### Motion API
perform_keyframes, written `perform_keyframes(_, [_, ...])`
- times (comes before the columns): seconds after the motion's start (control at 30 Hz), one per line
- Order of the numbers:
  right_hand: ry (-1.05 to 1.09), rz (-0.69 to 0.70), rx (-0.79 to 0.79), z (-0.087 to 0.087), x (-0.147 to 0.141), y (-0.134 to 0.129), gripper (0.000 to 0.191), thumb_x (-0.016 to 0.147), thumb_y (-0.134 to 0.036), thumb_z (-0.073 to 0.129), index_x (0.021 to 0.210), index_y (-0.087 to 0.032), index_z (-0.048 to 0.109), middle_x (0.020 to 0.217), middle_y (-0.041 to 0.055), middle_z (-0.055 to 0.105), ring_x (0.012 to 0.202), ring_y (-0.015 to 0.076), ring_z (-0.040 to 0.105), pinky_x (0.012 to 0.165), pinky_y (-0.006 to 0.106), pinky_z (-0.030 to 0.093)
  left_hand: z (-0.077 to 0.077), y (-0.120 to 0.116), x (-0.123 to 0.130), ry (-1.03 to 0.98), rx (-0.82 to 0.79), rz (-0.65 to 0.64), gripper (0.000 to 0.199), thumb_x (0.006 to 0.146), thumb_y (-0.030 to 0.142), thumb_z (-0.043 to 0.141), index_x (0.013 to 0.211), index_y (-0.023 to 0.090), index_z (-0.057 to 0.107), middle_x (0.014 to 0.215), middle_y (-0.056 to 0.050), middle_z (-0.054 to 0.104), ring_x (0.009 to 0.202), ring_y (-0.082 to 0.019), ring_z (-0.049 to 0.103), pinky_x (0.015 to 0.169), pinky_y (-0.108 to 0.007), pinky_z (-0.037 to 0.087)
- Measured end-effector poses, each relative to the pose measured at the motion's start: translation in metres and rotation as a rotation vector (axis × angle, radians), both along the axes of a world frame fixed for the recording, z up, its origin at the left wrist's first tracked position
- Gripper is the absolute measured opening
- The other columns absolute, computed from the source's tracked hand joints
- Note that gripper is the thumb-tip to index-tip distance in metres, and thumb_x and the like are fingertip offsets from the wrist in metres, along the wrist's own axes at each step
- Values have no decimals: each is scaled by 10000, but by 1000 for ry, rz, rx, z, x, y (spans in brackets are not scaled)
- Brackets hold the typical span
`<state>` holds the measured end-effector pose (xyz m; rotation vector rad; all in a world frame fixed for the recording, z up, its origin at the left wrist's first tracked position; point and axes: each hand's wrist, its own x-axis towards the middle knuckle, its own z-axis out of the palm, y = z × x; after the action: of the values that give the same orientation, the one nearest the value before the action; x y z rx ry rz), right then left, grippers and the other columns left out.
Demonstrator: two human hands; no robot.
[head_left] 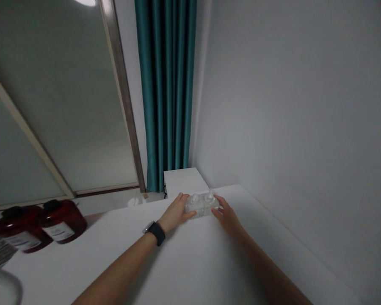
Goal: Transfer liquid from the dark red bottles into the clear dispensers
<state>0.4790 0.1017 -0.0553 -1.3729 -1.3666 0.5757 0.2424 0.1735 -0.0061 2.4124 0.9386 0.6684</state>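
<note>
A small clear, see-through container (202, 204), oblong with rounded bumps on top, is at the far part of the white counter (190, 262). Its exact kind is hard to make out. My left hand (177, 210), with a dark watch (155, 232) on the wrist, grips the container's left end between thumb and fingers. At the opposite end, my right hand (225, 214) closes its thumb and fingers on the right side. Both forearms reach forward over the counter.
Two dark red bottles (62, 221) with black caps and white labels stand at the left. A grey curved tube (6, 275) is at the lower left. Beyond the counter are a white box-like surface (184, 180), a teal curtain (167, 93) and sliding panels. A wall (292, 127) borders the right.
</note>
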Motion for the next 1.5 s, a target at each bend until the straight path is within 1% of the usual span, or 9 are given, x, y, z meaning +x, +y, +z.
perform_keyframes(0.2, [-27,21,-3,0,5,16,549,757,-285,641,1290,-218,528,1276,97,642,1122,250,660,897,414,593,-3,13,6,51,7,25,462,803,352,735,1165,195,495,1126,-91,609,1054,-289,614,899,-391,485])
perform_keyframes(0.43, [-61,38,22,-1,1,28,612,727,-244,655,1310,-196,476,1243,97,652,1091,243,663,944,417,562,-13,28,10,145,16,108,564,741,431,775,1143,199,454,1102,-127,663,1075,-358,635,904,-424,465])
perform_keyframes(0.53, [-76,35,31,-2,2,31,603,726,-223,654,1304,-205,483,1233,92,663,1084,247,666,931,411,567,-15,37,11,172,13,126,575,740,444,772,1141,206,435,1083,-124,677,1045,-352,660,875,-400,478])
perform_keyframes(0.7, [-102,9,35,-8,3,39,628,731,-202,671,1329,-228,477,1274,82,655,1109,253,660,950,421,553,-16,48,12,203,-1,123,581,745,445,769,1141,215,412,1085,-113,687,1029,-332,678,835,-362,492])
perform_keyframes(0.83, [-113,-5,29,-13,3,45,661,726,-167,673,1349,-237,464,1287,79,659,1112,248,667,975,411,538,-17,51,13,222,-9,135,586,749,441,766,1149,217,400,1091,-116,688,1027,-320,682,827,-347,496])
perform_keyframes(0.93, [-123,-15,25,-14,2,46,670,731,-159,664,1361,-252,458,1300,74,658,1107,254,677,987,424,533,-17,51,14,234,-6,144,596,742,452,769,1153,221,404,1110,-121,685,1054,-330,675,854,-360,492])
perform_keyframes(1.1, [-140,-11,25,-14,1,47,691,745,-167,646,1394,-266,431,1306,66,657,1121,260,677,994,435,531,-15,52,14,244,3,155,593,748,450,761,1163,217,407,1121,-127,686,1074,-335,671,883,-374,484])
perform_keyframes(1.27, [-158,-15,33,-12,1,49,698,749,-170,645,1406,-253,427,1305,65,658,1136,256,668,992,416,532,-14,55,15,251,18,159,604,736,452,772,1161,215,414,1114,-131,690,1089,-350,665,900,-386,479])
perform_keyframes(1.5, [-193,-23,7,-10,1,49,712,761,-168,634,1429,-255,404,1307,75,657,1117,262,677,990,422,527,-16,57,17,249,27,163,624,737,465,772,1172,217,400,1076,-120,698,1041,-347,686,850,-374,495])
